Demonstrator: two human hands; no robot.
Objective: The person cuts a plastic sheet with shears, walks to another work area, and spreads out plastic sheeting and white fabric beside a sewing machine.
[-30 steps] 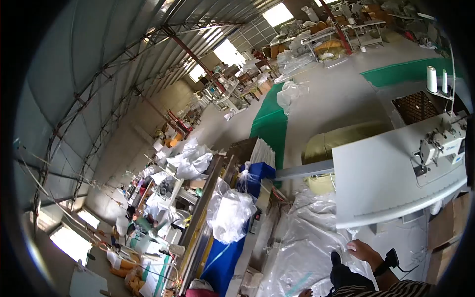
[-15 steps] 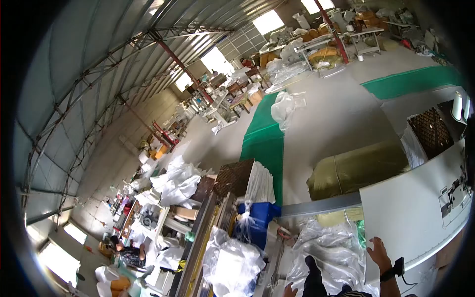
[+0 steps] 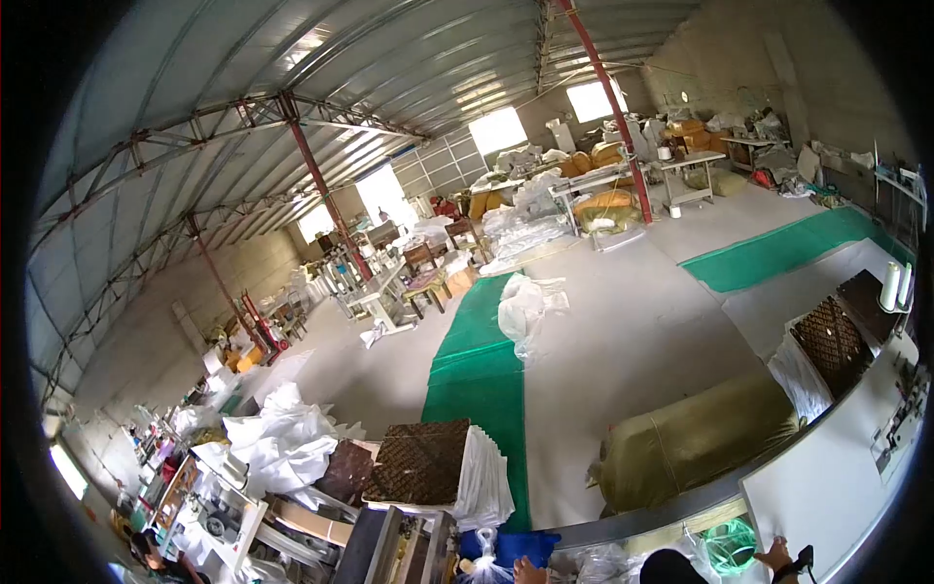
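Observation:
My right hand [image 3: 775,555] is low at the right, at the near-left edge of a white sewing-machine table [image 3: 827,506]. Its fingers are apart, with nothing seen in them, and a dark band circles the wrist. Only a small part of my left hand [image 3: 528,572] shows at the bottom edge, in front of a blue bin [image 3: 530,548]. Its fingers are mostly cut off by the frame. Beside it is a knotted clear plastic bag [image 3: 484,555]. A bundle of green strands [image 3: 730,547] lies just left of my right hand.
Stacked white sheets [image 3: 484,482] stand beside a brown patterned panel [image 3: 416,462]. A large olive-wrapped bale [image 3: 696,443] lies on the floor beyond a grey rail. Green matting [image 3: 477,394] runs away from me. At lower left, another person [image 3: 161,560] is among cluttered benches.
My view has tilted up and swung, so the near things sit lower in the picture. My right hand now shows lower, near the table's edge. My left hand appears in front of the blue bin.

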